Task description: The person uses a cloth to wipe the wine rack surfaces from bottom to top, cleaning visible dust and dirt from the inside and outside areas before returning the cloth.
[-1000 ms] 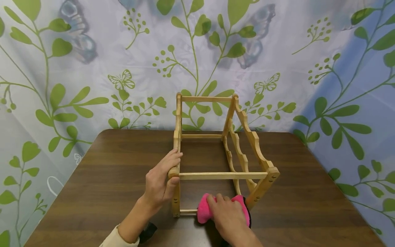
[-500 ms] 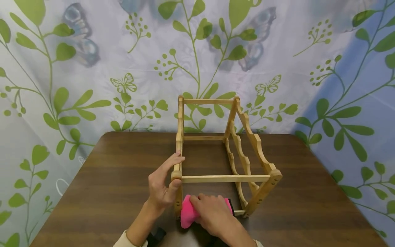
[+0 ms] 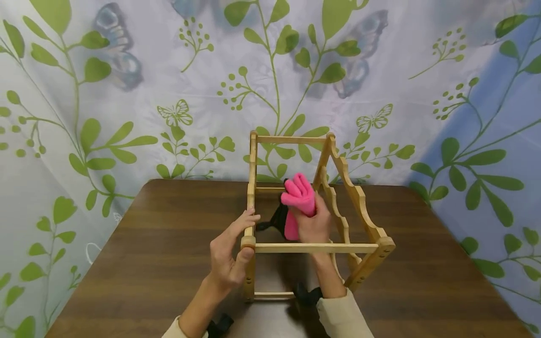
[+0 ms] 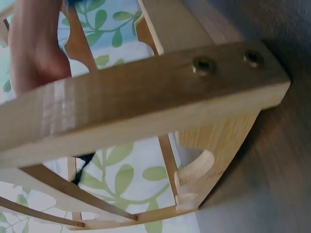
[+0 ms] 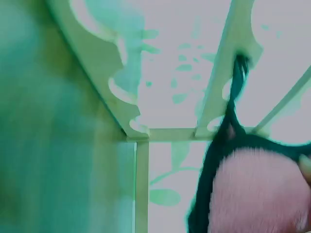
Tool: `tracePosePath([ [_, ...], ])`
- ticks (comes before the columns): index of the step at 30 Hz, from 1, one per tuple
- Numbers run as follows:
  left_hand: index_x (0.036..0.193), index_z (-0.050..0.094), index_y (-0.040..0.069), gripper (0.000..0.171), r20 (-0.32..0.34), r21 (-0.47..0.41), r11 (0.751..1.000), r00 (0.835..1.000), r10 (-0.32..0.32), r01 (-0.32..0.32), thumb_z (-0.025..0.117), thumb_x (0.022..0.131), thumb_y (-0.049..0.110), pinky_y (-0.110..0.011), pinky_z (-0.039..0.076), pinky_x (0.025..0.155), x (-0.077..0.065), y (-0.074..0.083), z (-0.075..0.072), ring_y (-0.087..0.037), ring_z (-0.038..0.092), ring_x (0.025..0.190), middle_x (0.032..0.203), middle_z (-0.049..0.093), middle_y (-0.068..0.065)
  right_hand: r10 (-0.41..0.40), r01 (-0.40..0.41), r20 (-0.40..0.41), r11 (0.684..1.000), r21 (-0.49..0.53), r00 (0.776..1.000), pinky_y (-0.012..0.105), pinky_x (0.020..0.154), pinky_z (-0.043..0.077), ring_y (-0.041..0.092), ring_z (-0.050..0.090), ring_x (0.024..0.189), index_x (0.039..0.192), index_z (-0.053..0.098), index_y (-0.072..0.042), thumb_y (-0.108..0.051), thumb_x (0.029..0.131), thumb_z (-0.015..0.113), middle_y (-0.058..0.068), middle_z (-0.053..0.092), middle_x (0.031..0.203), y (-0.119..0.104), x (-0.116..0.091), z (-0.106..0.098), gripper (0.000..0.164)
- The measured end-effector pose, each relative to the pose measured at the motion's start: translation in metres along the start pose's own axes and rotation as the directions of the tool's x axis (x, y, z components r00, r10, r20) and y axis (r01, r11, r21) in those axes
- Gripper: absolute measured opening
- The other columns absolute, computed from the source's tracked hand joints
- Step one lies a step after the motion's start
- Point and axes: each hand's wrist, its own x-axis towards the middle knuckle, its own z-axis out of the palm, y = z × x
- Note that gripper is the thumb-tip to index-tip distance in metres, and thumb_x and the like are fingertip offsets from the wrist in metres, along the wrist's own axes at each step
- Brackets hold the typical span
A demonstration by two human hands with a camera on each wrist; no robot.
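Observation:
A light wooden rack [image 3: 317,248] with scalloped side rails stands on the brown table. At its near left top corner my left hand [image 3: 228,258] grips the frame, fingers over the side rail and thumb at the front. My right hand [image 3: 314,223] reaches under the front top bar into the rack and holds a folded pink cloth [image 3: 301,199]. The cloth has black edging and a black hanging loop [image 3: 266,225]. In the right wrist view the pink cloth [image 5: 257,189] and its loop [image 5: 238,87] show close up. The left wrist view shows a bolted post [image 4: 146,92] of the rack.
The brown wooden table [image 3: 177,225] extends on both sides of the rack. Behind it hangs a pale curtain [image 3: 203,164] printed with green leaves and butterflies. Black straps [image 3: 306,295] sit at the wrists, by the cream sleeves [image 3: 342,314].
My right hand has slid the cloth left along the lower front bar, then lifted it inside the rack and away from me. My left hand stays at the same corner.

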Motion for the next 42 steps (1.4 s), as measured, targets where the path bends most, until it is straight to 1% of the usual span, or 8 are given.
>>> tracePosePath([
  [3, 0.101, 0.054, -0.021, 0.051, 0.006, -0.016, 1.000, 1.000, -0.013, 0.013, 0.041, 0.106, 0.028, -0.044, 0.044, 0.104, -0.001, 0.001, 0.002, -0.035, 0.057, 0.122, 0.109, 0.063, -0.029, 0.000, 0.041, -0.172, 0.971, 0.235, 0.985, 0.036, 0.106, 0.042, 0.027, 0.056, 0.125, 0.128, 0.062, 0.004, 0.006, 0.083, 0.075, 0.016, 0.062, 0.131, 0.008, 0.027, 0.009, 0.046],
  [8, 0.102, 0.053, -0.021, 0.052, -0.014, 0.003, 1.000, 1.000, -0.012, 0.012, 0.039, 0.106, 0.029, -0.041, 0.044, 0.105, -0.003, 0.002, 0.005, -0.035, 0.057, 0.121, 0.109, 0.061, -0.029, 0.130, -0.031, -0.277, 0.942, 0.334, 0.952, 0.027, 0.108, 0.038, 0.009, 0.045, 0.133, 0.146, 0.048, -0.009, -0.004, 0.095, 0.064, -0.001, 0.052, 0.144, 0.008, 0.065, 0.018, 0.054],
  [12, 0.101, 0.054, -0.021, 0.057, -0.034, 0.015, 1.000, 0.999, 0.005, -0.004, 0.051, 0.102, 0.036, -0.038, 0.047, 0.102, -0.003, -0.001, 0.005, -0.036, 0.059, 0.116, 0.106, 0.059, -0.030, 0.237, -0.154, -0.232, 0.932, 0.328, 0.943, 0.019, 0.110, 0.031, 0.001, 0.035, 0.136, 0.155, 0.028, -0.016, -0.007, 0.101, 0.052, -0.006, 0.037, 0.154, 0.010, 0.084, 0.026, 0.059],
  [16, 0.099, 0.056, -0.021, 0.056, -0.037, 0.041, 0.999, 0.999, 0.034, -0.032, 0.059, 0.099, 0.035, -0.037, 0.049, 0.099, -0.003, -0.002, 0.005, -0.037, 0.062, 0.112, 0.103, 0.059, -0.028, 0.297, -0.226, -0.195, 0.920, 0.320, 0.935, 0.016, 0.110, 0.027, 0.000, 0.029, 0.138, 0.156, 0.016, -0.016, 0.001, 0.099, 0.040, -0.003, 0.027, 0.157, 0.014, 0.092, 0.035, 0.064],
  [22, 0.099, 0.057, -0.021, 0.049, -0.058, 0.046, 0.998, 0.997, 0.051, -0.048, 0.057, 0.099, 0.028, -0.038, 0.050, 0.097, -0.001, -0.002, 0.006, -0.038, 0.063, 0.109, 0.100, 0.060, -0.028, 0.259, -0.185, -0.257, 0.942, 0.280, 0.931, 0.018, 0.109, 0.030, 0.004, 0.036, 0.135, 0.155, 0.023, -0.012, 0.001, 0.100, 0.045, 0.001, 0.036, 0.154, 0.023, 0.097, 0.042, 0.061],
  [29, 0.098, 0.060, -0.020, 0.047, -0.092, 0.043, 0.998, 0.994, 0.052, -0.049, 0.059, 0.098, 0.027, -0.039, 0.053, 0.094, 0.001, -0.003, 0.008, -0.038, 0.065, 0.105, 0.098, 0.062, -0.027, 0.251, -0.203, -0.369, 0.965, 0.163, 0.895, 0.019, 0.103, 0.037, 0.006, 0.047, 0.126, 0.151, 0.040, -0.013, -0.006, 0.098, 0.056, 0.002, 0.054, 0.141, 0.034, 0.111, 0.045, 0.055],
  [32, 0.097, 0.061, -0.019, 0.046, -0.098, 0.033, 0.998, 0.994, 0.049, -0.046, 0.058, 0.097, 0.027, -0.040, 0.053, 0.093, 0.001, -0.003, 0.010, -0.039, 0.066, 0.104, 0.096, 0.062, -0.028, 0.261, -0.220, -0.338, 0.963, 0.157, 0.904, 0.019, 0.102, 0.038, 0.005, 0.047, 0.127, 0.152, 0.039, -0.017, -0.008, 0.099, 0.057, 0.000, 0.053, 0.142, 0.035, 0.117, 0.044, 0.057],
  [42, 0.097, 0.061, -0.020, 0.046, -0.121, 0.025, 0.998, 0.990, 0.065, -0.062, 0.059, 0.097, 0.026, -0.040, 0.053, 0.092, 0.005, -0.002, 0.008, -0.039, 0.066, 0.102, 0.095, 0.062, -0.029, 0.294, -0.281, -0.079, 0.948, 0.147, 0.952, 0.027, 0.106, 0.039, 0.012, 0.043, 0.132, 0.154, 0.036, -0.024, -0.008, 0.098, 0.059, 0.001, 0.044, 0.150, 0.033, 0.122, 0.049, 0.062],
])
